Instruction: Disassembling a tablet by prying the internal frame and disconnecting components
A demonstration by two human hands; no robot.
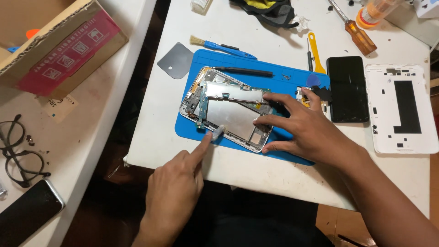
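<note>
Cardboard box [55,39] at 10 o'clock; eyeglasses [18,153] at 8; screwdriver [354,27] (amber handle) at 1; white back cover [400,107] at 3.
</note>
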